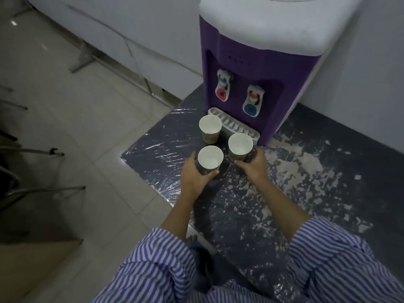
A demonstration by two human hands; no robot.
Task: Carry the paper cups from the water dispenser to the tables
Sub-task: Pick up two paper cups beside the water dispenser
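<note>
Three paper cups with white insides stand on a dark worn tabletop (251, 211) in front of a purple and white water dispenser (260, 68). My left hand (194, 173) is wrapped around the nearest cup (210, 159). My right hand (253, 165) grips the cup on the right (240, 144). The third cup (210, 127) stands untouched beside the dispenser's drip tray (235, 126). Each cup seems to hold a little water.
The tabletop's left part is covered in shiny plastic film (161, 154); its edge drops to a tiled floor (72, 110). Metal chair legs (43, 189) and a wooden surface (32, 263) lie at the left. A white wall stands behind the dispenser.
</note>
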